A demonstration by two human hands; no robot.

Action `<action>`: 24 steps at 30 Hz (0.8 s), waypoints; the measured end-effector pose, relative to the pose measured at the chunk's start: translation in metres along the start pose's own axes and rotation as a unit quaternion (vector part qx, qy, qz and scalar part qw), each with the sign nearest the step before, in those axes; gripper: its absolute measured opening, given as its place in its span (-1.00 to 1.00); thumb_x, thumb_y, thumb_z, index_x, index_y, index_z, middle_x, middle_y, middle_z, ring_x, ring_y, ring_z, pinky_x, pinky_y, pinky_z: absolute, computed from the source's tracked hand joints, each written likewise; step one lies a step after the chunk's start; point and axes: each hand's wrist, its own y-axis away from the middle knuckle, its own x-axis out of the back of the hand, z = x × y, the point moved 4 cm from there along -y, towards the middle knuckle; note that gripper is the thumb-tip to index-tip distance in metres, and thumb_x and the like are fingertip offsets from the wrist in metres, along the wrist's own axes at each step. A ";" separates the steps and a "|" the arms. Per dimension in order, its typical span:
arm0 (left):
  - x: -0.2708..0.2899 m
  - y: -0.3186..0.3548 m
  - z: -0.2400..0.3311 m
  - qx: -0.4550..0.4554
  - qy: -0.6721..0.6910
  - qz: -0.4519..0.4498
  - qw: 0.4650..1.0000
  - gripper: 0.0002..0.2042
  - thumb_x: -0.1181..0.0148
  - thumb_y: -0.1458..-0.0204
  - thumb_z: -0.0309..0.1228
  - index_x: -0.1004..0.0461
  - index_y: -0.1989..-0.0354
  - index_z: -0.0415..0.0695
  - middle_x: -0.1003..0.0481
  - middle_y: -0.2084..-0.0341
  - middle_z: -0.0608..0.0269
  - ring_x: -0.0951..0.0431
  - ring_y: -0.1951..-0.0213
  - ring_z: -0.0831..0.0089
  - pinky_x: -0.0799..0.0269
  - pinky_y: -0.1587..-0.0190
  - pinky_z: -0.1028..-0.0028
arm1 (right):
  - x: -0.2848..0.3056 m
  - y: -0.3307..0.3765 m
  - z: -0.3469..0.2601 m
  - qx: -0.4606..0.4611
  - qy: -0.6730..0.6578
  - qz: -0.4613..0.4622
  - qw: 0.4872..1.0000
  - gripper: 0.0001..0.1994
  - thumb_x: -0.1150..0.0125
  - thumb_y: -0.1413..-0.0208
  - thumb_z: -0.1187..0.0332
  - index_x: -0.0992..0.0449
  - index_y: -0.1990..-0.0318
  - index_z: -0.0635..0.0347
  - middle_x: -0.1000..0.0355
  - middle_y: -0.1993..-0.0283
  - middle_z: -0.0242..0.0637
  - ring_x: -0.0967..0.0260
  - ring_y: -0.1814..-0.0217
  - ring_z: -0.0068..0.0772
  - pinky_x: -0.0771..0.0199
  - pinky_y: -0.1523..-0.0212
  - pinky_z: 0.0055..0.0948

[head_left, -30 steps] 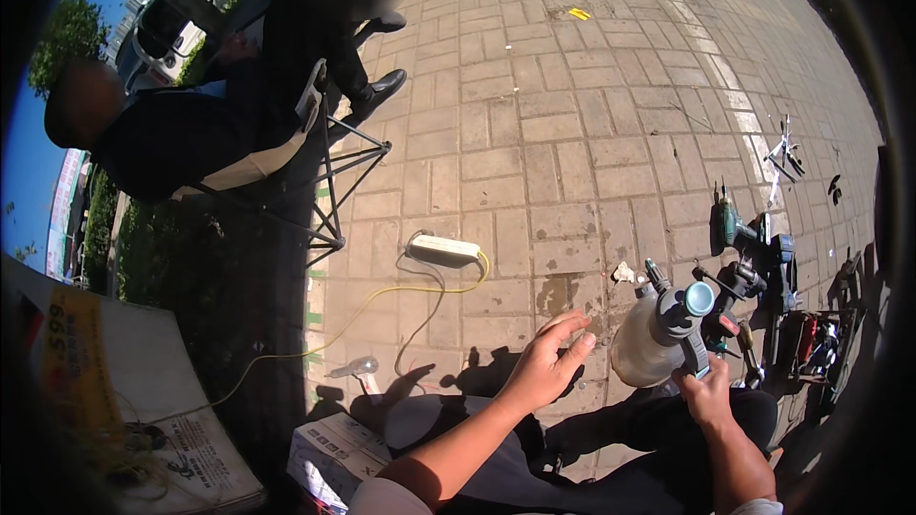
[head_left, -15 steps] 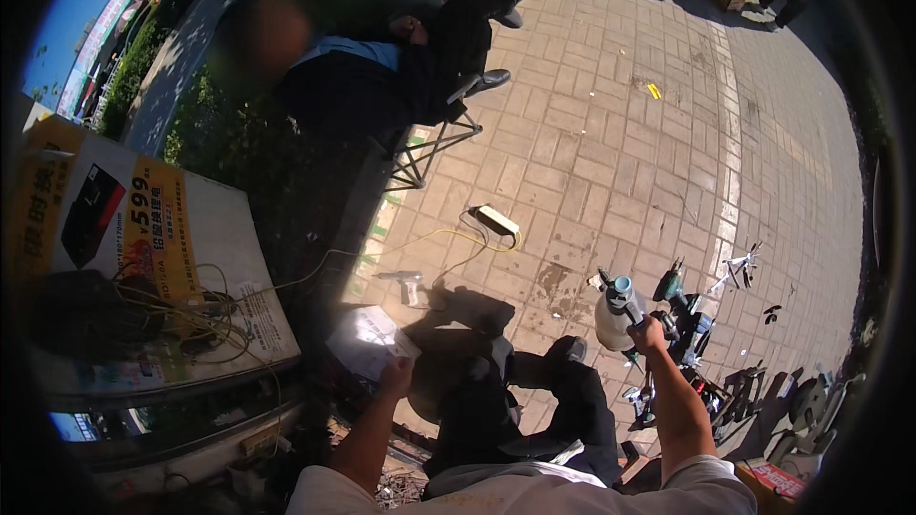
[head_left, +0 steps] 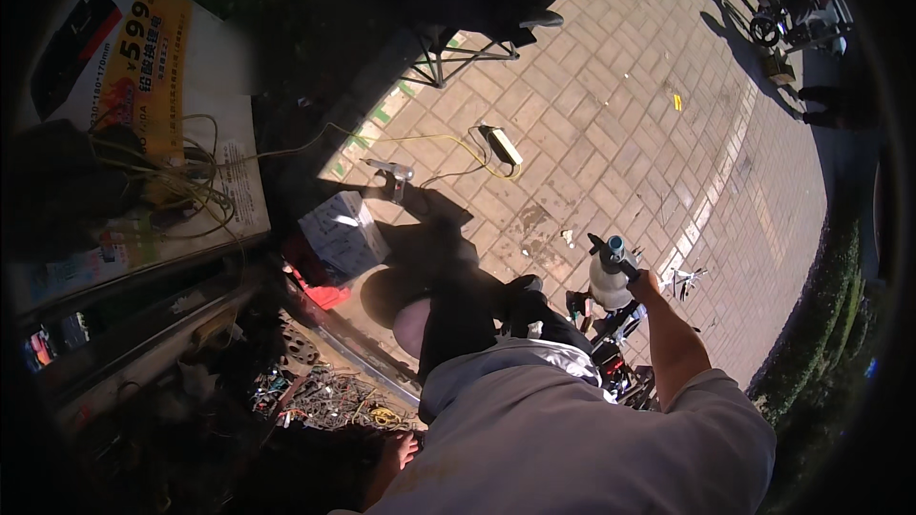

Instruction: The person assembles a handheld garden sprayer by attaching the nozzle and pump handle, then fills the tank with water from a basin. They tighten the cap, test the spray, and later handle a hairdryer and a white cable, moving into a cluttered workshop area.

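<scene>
My right hand (head_left: 642, 279) grips the black pump handle of a grey pressure sprayer bottle (head_left: 607, 282), which stands upright over the brick pavement (head_left: 620, 124) to my right, the arm stretched out. My left hand (head_left: 398, 452) reaches down at the bottom of the view, beside a tangle of wires and small parts (head_left: 334, 401) lying in shadow. Its fingers are hard to make out, and I cannot tell whether it holds anything. My grey shirt fills the lower middle.
A white box (head_left: 339, 232) and a red object (head_left: 322, 294) lie by my legs. A power strip (head_left: 504, 145) with a yellow cable (head_left: 401, 140) lies on the bricks. A printed signboard (head_left: 143, 67) is at left. A seated person's folding stool (head_left: 458, 50) stands behind. Tools (head_left: 611, 348) lie under the sprayer.
The view has swung left and down. My right hand stays on the sprayer handle. My left hand has moved from the white box down to the tangle of wires.
</scene>
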 end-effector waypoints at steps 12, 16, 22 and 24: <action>0.049 0.020 0.202 -0.367 -0.012 0.132 0.921 -0.71 -0.03 -0.06 -0.26 -0.55 0.41 -0.26 -0.53 0.53 0.18 -0.51 0.42 0.39 -0.42 0.28 0.38 | 0.073 -0.052 -0.339 0.253 0.129 0.056 0.957 -0.80 -0.08 0.13 0.42 -0.54 0.31 0.19 -0.51 0.33 0.05 -0.49 0.20 0.10 -0.49 0.16 -0.09; 0.023 0.035 0.219 -0.212 0.266 0.069 0.938 -0.76 -0.12 -0.07 -0.34 -0.51 0.24 -0.30 -0.53 0.40 0.19 -0.52 0.37 0.42 -0.41 0.28 0.47 | 0.073 -0.071 -0.515 0.355 0.071 0.029 0.932 -0.78 -0.14 0.18 0.39 -0.53 0.32 0.22 -0.51 0.32 0.05 -0.48 0.19 0.10 -0.49 0.17 -0.10; 0.005 0.064 0.285 -0.174 0.341 0.036 0.923 -0.74 -0.10 -0.07 -0.28 -0.45 0.19 -0.22 -0.50 0.38 0.23 -0.47 0.36 0.44 -0.31 0.33 0.46 | 0.078 -0.073 -0.767 0.492 -0.011 0.021 0.870 -0.70 -0.32 0.18 0.27 -0.56 0.29 0.27 -0.53 0.40 -0.08 -0.52 0.32 -0.14 -0.47 0.27 -0.24; 0.002 0.087 0.302 -0.159 0.382 0.077 0.907 -0.73 -0.07 -0.08 -0.26 -0.43 0.15 -0.20 -0.50 0.35 0.25 -0.47 0.33 0.43 -0.30 0.29 0.40 | 0.084 -0.049 -0.850 0.488 -0.069 -0.014 0.870 -0.72 -0.34 0.17 0.26 -0.56 0.35 0.30 -0.51 0.48 -0.16 -0.49 0.41 -0.30 -0.43 0.35 -0.29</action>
